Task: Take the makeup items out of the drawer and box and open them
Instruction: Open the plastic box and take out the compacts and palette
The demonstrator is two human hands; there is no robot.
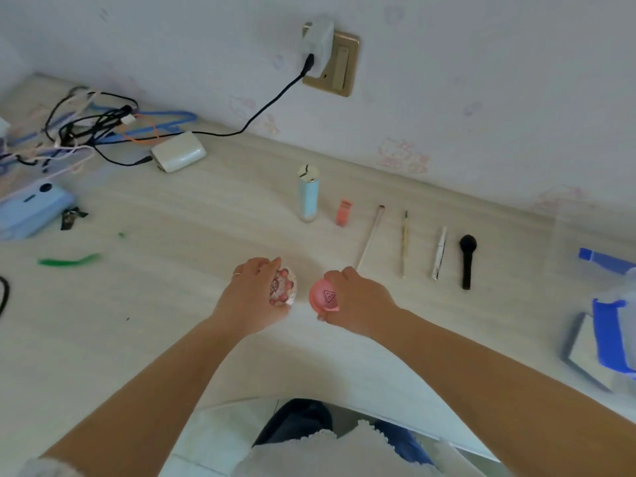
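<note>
Risk of spilling: left hand [254,287] grips a bead-filled case [284,287], right hand [354,297] pinches its pink lid [323,297]; tipping scatters beads

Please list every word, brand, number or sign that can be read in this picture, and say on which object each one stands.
Pink round lid in the right hand: a black triangle sign with small marks inside, too blurred to read.
Light blue tube: a black mark on its top, not readable as text.
White slim tube: dark print, too small to read.
Wallpaper: faint pink cartoon figures, no words legible.
No clearly readable words or numbers anywhere.
</note>
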